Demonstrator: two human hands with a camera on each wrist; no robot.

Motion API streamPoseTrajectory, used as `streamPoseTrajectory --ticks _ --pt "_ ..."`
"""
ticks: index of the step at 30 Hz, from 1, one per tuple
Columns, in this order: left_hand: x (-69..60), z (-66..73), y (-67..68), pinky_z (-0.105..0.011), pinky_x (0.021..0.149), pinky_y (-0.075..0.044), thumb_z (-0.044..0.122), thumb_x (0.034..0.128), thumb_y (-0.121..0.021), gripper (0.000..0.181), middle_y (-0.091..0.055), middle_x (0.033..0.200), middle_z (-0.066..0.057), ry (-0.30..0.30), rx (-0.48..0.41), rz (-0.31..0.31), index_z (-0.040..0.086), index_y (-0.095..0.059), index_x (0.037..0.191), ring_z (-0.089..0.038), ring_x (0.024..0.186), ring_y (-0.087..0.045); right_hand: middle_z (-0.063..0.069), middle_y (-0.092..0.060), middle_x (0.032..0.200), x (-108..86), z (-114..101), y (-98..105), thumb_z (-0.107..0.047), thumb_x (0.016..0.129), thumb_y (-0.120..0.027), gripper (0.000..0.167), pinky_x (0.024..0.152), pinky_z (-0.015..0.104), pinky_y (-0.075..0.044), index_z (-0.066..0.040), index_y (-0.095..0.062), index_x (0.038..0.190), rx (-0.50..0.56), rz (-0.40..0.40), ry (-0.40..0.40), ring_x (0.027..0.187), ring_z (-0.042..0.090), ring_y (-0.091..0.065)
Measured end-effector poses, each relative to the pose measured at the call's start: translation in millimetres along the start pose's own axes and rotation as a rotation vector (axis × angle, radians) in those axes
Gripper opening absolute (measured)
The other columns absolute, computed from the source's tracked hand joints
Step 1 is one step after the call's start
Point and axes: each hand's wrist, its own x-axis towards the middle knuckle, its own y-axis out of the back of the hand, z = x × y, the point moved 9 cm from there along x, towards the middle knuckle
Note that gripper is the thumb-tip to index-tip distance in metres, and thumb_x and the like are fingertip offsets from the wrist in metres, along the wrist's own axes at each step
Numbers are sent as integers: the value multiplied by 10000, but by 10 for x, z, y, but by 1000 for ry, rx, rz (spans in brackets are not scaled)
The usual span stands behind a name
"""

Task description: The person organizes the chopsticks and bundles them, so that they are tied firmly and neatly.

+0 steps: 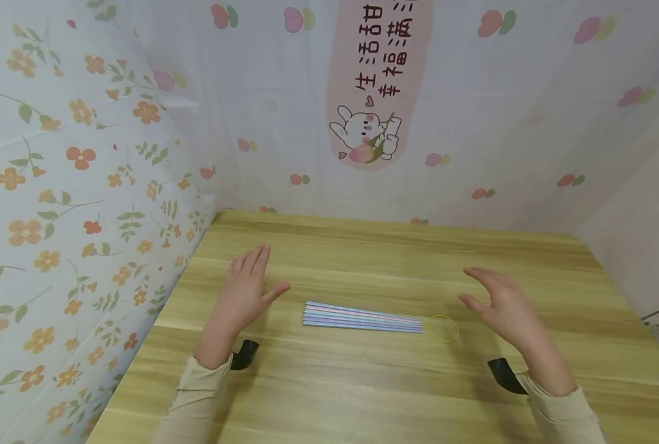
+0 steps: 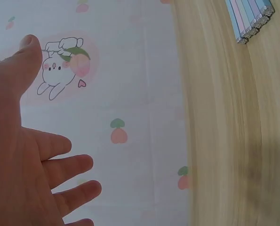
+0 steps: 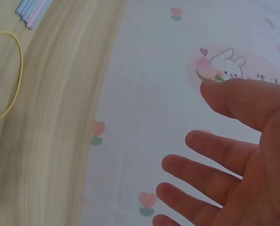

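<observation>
Several slim pastel sticks, pencil-like [image 1: 362,317], lie side by side on the wooden table in blue, pink and purple. Their left ends look silvery in the left wrist view [image 2: 255,23]. A thin yellow loop, like a rubber band [image 1: 442,328], lies flat just beyond their right ends; part of the loop [image 3: 21,61] shows in the right wrist view. My left hand [image 1: 243,296] hovers left of the sticks, fingers extended and thumb apart. To the right of the loop, my right hand [image 1: 501,308] is held up with fingers loosely bent. Neither hand touches anything.
The wooden table [image 1: 329,382] meets a white printed cloth [image 1: 285,123] at its back edge. A flowered cloth [image 1: 74,203] hangs along the left side. Black pieces [image 1: 245,355] stick out at both wrists, by the beige sleeves [image 1: 196,394].
</observation>
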Motion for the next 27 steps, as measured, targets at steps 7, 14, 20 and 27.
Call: streamPoseTrajectory --ticks 7,14,20,27 --pt "-6 42 -17 -536 1103 -233 500 860 -628 874 -340 1488 -215 -33 8 24 -37 -288 1461 -388 1351 -323 297 -486 1323 28 -54 -115 -173 866 -690 532 951 632 -320 42 -496 1311 28 -35 11 1209 508 -401" --pt "11 62 -59 -515 1106 -237 510 835 -655 900 -345 1481 -210 -50 -1 13 -41 -302 1452 -375 1350 -324 284 -473 1346 44 -106 -246 -115 847 -698 533 965 633 -325 24 -499 1321 29 -83 12 1240 491 -382" --pt "25 89 -99 -514 1100 -256 506 826 -669 910 -351 1478 -209 -55 -6 -3 -41 -300 1454 -380 1342 -335 274 -489 1333 44 -157 -349 -115 844 -702 512 968 618 -344 22 -521 1303 40 -91 27 1240 469 -402" --pt "13 124 -153 -523 1093 -269 472 809 -701 897 -381 1457 -219 -82 -5 2 -47 -329 1439 -392 1329 -359 264 -526 1304 37 -206 -469 -129 832 -711 498 973 598 -360 24 -548 1277 32 -80 60 1220 456 -437"
